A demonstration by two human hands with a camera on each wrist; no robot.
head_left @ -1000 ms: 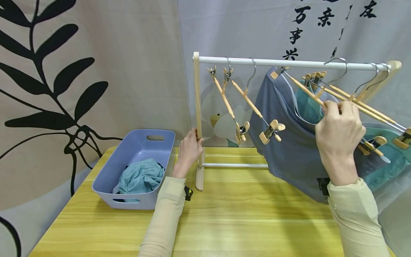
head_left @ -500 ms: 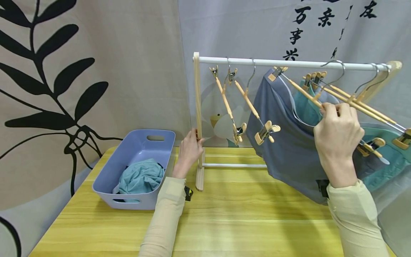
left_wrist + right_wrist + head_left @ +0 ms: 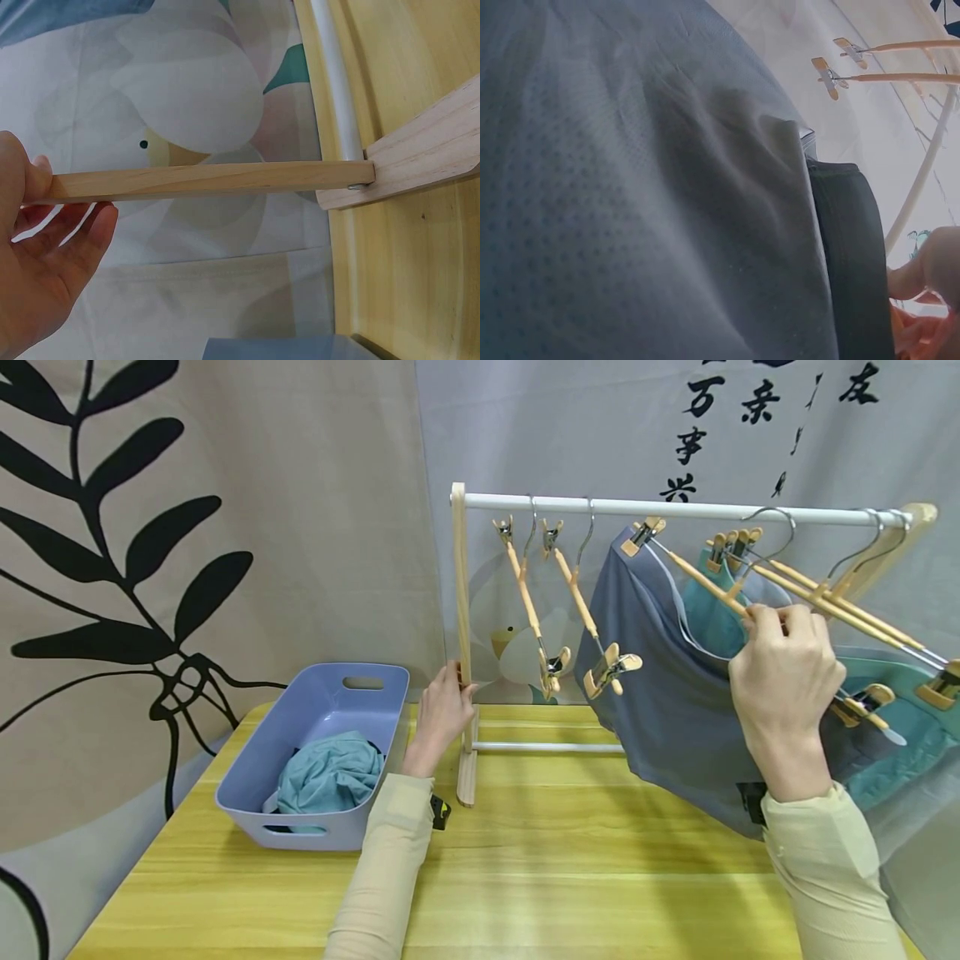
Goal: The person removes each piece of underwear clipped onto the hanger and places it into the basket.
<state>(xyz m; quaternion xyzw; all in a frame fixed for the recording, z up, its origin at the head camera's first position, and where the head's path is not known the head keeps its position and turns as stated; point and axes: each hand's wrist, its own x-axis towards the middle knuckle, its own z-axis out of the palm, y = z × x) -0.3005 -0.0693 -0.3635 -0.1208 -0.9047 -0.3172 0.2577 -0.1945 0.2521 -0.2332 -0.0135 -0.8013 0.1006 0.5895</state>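
Observation:
My left hand (image 3: 441, 714) grips the left wooden upright (image 3: 465, 602) of a small clothes rack; the left wrist view shows the thumb and fingers on either side of that upright (image 3: 210, 180). My right hand (image 3: 786, 689) holds the wooden bar of a clip hanger (image 3: 701, 578), whose hook sits on the white rail (image 3: 667, 509). From its clips hangs a grey-blue garment (image 3: 667, 710), which fills much of the right wrist view as grey cloth (image 3: 652, 195). Two bare clip hangers (image 3: 577, 593) hang left of it. My right fingertips are hidden in the head view.
A blue plastic basket (image 3: 247, 777) with a crumpled teal cloth (image 3: 330, 772) stands on the wooden table (image 3: 525, 877) at the left. More hangers with teal garments (image 3: 877, 768) crowd the rack's right end. A printed curtain (image 3: 330, 527) hangs behind.
My right hand and the hanger it holds have shifted slightly left along the rail. Both bare hangers have swung a little. My left hand stays on the upright.

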